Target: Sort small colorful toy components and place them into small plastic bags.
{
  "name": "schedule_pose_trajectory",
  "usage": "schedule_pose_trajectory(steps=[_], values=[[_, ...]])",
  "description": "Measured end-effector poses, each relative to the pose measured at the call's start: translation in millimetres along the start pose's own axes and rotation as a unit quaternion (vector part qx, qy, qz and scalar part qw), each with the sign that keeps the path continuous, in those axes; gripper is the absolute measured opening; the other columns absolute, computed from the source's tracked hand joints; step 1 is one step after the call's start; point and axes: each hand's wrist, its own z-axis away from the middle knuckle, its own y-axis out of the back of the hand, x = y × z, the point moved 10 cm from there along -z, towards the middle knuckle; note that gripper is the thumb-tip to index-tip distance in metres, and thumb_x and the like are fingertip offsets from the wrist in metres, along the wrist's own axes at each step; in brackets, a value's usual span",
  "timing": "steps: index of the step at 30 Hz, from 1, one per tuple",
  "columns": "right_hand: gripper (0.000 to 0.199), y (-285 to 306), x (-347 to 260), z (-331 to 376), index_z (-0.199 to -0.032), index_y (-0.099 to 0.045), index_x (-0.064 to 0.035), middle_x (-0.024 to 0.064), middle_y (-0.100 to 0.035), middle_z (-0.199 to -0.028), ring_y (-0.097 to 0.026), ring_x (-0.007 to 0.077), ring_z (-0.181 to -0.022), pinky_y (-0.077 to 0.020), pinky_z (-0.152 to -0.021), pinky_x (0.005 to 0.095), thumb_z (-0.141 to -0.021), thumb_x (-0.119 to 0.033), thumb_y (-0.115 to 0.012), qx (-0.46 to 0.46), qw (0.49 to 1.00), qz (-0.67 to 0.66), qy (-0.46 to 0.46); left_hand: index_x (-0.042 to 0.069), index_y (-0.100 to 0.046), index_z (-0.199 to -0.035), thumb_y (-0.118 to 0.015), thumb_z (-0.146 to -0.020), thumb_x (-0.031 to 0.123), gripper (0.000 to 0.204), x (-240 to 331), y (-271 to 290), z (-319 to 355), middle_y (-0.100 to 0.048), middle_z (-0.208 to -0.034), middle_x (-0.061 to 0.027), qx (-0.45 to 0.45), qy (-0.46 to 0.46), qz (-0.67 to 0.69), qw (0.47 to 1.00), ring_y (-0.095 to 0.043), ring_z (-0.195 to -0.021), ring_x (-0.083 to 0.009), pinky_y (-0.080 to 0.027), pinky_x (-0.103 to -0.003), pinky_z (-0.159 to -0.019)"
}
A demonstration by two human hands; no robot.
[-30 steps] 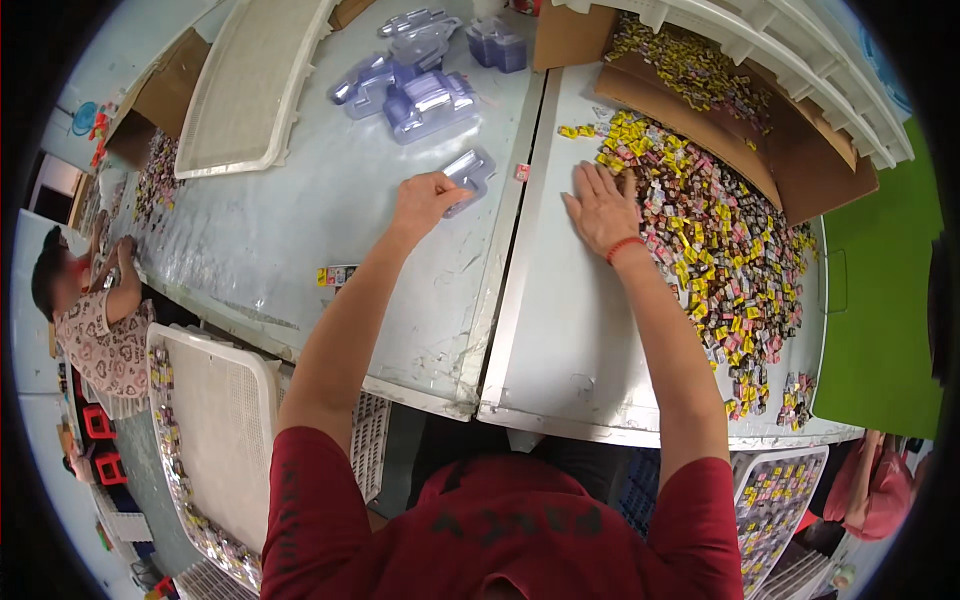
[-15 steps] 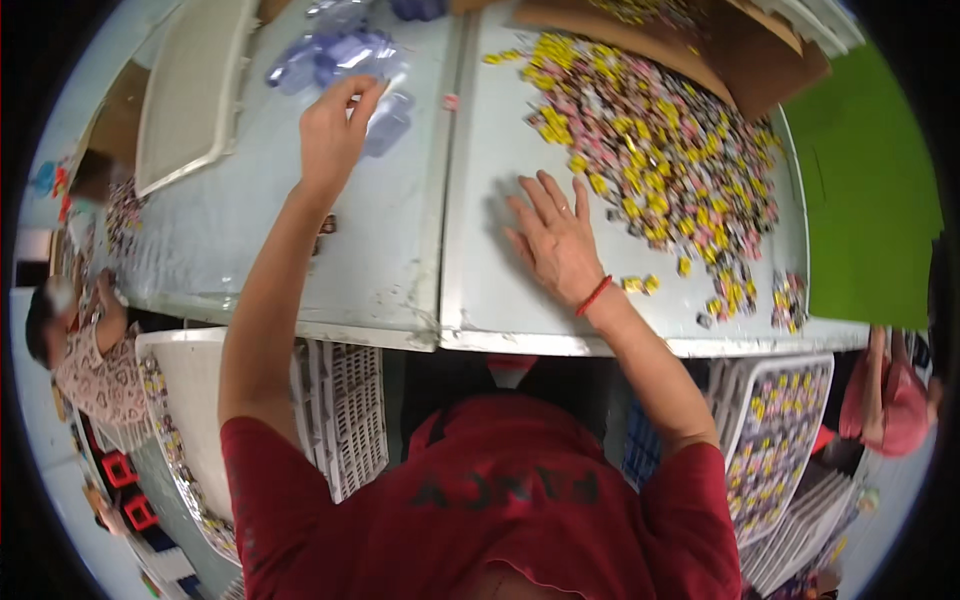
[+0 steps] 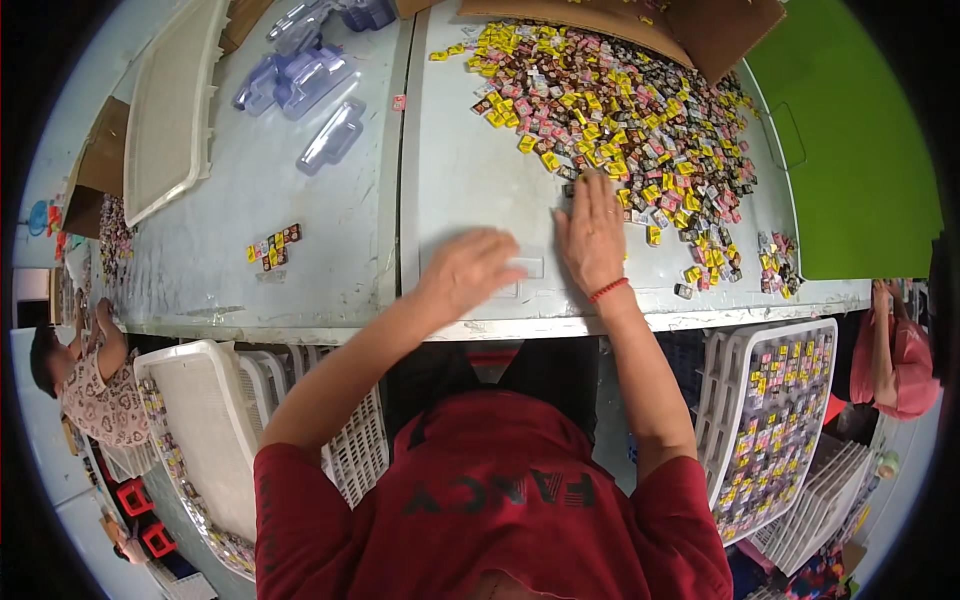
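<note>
While a few clear plastic trays lie unfilled well to the left of the candy heap, the left hand rests blurred over one clear tray just below the heap's near edge, its grip impossible to tell, and the right hand lies flat, fingers together, touching the heap; judging by this, most candies remain unsorted

Single fisheye view from the person's head, looking steeply down over the red-shirted shoulders, facing the grey tabletop ahead, close to both forearms, edges bending toward the round dark rim, floor crates below, green surface at right.
</note>
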Motion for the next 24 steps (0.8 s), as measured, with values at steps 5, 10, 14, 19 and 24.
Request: schedule_pose_trajectory(steps=[5, 10, 14, 19, 24], values=[[0.04, -3, -35, -8, -0.126, -0.048, 0.0039, 0.0218, -0.048, -0.133, -0.044, 0.0371, -0.126, -0.0356, -0.105, 0.0429, -0.09, -0.01, -0.055, -0.041, 0.983, -0.162, 0.07, 0.003, -0.063, -0.104, -0.067, -0.083, 0.014, 0.024, -70, 0, -54, -0.061, -0.113, -0.0131, 0.029, 0.071, -0.054, 0.996, -0.056, -0.107, -0.0316, -0.047, -0.038, -0.089], [0.03, 30, 31, 5, -0.122, -0.053, -0.0014, 0.0208, -0.06, -0.115, -0.058, 0.0341, -0.109, -0.0462, -0.092, 0.0359, -0.093, 0.002, -0.047, 0.06, 0.963, -0.258, -0.047, 0.004, -0.062, -0.108, -0.064, -0.084, 0.01, 0.025, -84, -20, -47, -0.06, -0.115, -0.012, 0.0, 0.091, -0.009, 0.996, -0.055, -0.108, -0.0312, -0.045, -0.038, -0.092], [0.026, 41, 56, 13, -0.114, -0.058, -0.0013, 0.0168, -0.063, -0.107, -0.06, 0.0331, -0.101, -0.0471, -0.088, 0.0379, -0.091, 0.004, -0.048, 0.08, 0.978, -0.184, -0.052, 0.005, -0.063, -0.102, -0.065, -0.079, 0.002, 0.024, -71, -20, -63, -0.06, -0.108, -0.008, 0.018, 0.033, 0.009, 0.999, -0.056, -0.102, -0.0271, -0.047, -0.037, -0.088], [0.024, 40, 28, 2, -0.108, -0.061, -0.0016, 0.0144, -0.064, -0.1, -0.058, 0.0332, -0.096, -0.0453, -0.086, 0.0397, -0.085, 0.005, -0.054, 0.066, 0.989, -0.135, -0.008, 0.005, -0.064, -0.101, -0.066, -0.078, 0.003, 0.023, -69, -38, -75, -0.06, -0.104, -0.006, -0.026, -0.022, -0.018, 0.999, -0.056, -0.098, -0.026, -0.048, -0.036, -0.086], [0.02, 32, 14, -3, -0.104, -0.065, -0.0033, 0.0116, -0.065, -0.099, -0.058, 0.0306, -0.091, -0.0451, -0.079, 0.0393, -0.084, -0.004, -0.062, 0.024, 0.995, -0.095, -0.02, 0.005, -0.064, -0.1, -0.067, -0.077, 0.004, 0.023, -76, -42, -58, -0.06, -0.101, -0.005, -0.063, 0.063, 0.01, 0.996, -0.056, -0.094, -0.0258, -0.048, -0.036, -0.084]])
